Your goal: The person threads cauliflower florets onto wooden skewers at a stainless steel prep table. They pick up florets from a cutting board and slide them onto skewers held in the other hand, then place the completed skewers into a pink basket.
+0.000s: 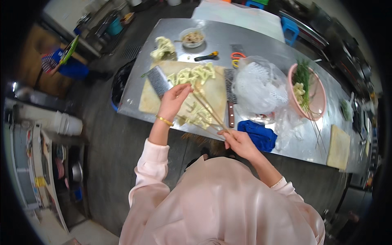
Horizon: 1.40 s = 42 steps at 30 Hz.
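Note:
My right hand [239, 142] grips the lower ends of several thin wooden skewers [211, 107] at the table's near edge. Cauliflower pieces [198, 114] lie about the lower skewers; which are threaded on cannot be told. My left hand [176, 97] has its fingertips pinched together at the skewers' far ends; whatever is between them is too small to tell. Beneath both is a pale cutting board [150, 99]. More cut cauliflower [196, 73] rests along its far side. A cleaver [157, 80] lies at the board's left, its handle hidden behind my left hand.
Beyond the board are a cauliflower chunk [163, 48], a bowl of food [192, 38] and a black-and-yellow tool [206, 56]. Rightward lie scissors [237, 56], a brown-handled cleaver [231, 114], plastic bags [260, 87], a blue cloth [257, 134] and a pink basin [317, 92]. A person [65, 62] stands left.

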Available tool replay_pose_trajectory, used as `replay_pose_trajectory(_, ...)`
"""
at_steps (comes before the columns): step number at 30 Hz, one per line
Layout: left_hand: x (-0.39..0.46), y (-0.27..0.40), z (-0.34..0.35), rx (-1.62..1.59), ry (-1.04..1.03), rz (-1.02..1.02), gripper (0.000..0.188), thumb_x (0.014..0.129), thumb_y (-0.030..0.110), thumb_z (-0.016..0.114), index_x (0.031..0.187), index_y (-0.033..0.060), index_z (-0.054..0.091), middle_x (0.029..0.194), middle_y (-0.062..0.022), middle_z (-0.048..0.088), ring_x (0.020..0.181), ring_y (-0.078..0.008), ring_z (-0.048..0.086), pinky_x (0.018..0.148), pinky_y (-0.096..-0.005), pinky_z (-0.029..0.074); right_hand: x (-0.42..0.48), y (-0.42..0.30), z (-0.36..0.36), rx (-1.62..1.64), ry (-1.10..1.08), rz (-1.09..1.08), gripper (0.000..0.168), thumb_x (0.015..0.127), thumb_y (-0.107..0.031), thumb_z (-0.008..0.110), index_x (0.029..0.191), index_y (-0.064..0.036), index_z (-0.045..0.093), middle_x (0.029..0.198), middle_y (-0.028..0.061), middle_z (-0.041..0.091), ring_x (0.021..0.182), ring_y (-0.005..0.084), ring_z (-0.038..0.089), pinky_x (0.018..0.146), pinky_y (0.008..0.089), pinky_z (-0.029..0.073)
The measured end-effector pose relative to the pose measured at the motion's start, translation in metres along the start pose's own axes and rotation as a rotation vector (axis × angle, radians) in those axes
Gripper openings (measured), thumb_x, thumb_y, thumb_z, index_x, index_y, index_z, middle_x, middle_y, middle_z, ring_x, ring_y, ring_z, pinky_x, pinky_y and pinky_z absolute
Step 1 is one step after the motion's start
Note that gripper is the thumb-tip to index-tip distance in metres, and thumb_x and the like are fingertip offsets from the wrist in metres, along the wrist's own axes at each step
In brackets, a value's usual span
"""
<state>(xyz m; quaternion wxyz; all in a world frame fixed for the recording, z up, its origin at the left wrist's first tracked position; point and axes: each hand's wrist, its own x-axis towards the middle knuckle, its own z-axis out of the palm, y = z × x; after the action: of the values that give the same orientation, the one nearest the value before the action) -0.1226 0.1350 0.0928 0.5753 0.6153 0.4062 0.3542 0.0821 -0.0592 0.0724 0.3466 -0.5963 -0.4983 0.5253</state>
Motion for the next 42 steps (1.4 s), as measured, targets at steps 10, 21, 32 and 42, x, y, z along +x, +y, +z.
replay_pose_trajectory(10,0.001,0.004,0.03,0.098,-0.13,0.058,0.029,0.096,0.01,0.053,0.119,-0.0068,0.055,0.101,-0.0133,0.067,0.092,-0.0147,0.064,0.085,-0.026,0.047,-0.012,-0.003,-0.006,-0.09,0.096,0.009,0.033,0.098,-0.035,0.046,0.091,-0.006,0.06,0.063,0.0084,0.059,0.058,0.0247,0.059,0.058,0.0383,0.046)
replay_pose_trajectory(21,-0.031,0.049,0.133,-0.724,-0.167,-0.271,0.034,0.099,0.02,0.048,0.129,0.0057,0.041,0.099,-0.0093,0.058,0.095,-0.0183,0.055,0.094,-0.0373,0.047,0.0,-0.003,-0.012,-0.212,0.276,-0.099,0.025,0.094,-0.028,0.053,0.099,-0.004,0.06,0.072,0.0214,0.061,0.07,0.0392,0.061,0.063,0.045,0.048)
replay_pose_trajectory(32,-0.017,0.121,0.081,-1.061,-0.048,0.272,0.018,0.102,0.02,0.042,0.098,0.0048,0.05,0.065,0.0038,0.029,0.054,-0.0054,0.024,0.048,-0.0203,0.024,-0.031,0.017,-0.103,0.117,0.201,-0.069,0.041,0.081,-0.009,0.068,0.119,-0.002,0.055,0.074,-0.0038,0.049,0.068,0.0045,0.046,0.063,0.022,0.04)
replay_pose_trajectory(42,-0.04,0.064,0.049,-1.015,0.469,-0.039,0.036,0.1,0.039,0.042,0.089,0.0089,0.057,0.06,0.0031,0.039,0.051,-0.0067,0.034,0.041,-0.022,0.026,-0.028,0.111,-0.336,-0.542,0.998,-0.273,0.02,0.092,-0.008,0.058,0.11,0.001,0.062,0.097,0.0075,0.067,0.089,0.0151,0.062,0.079,0.027,0.049)
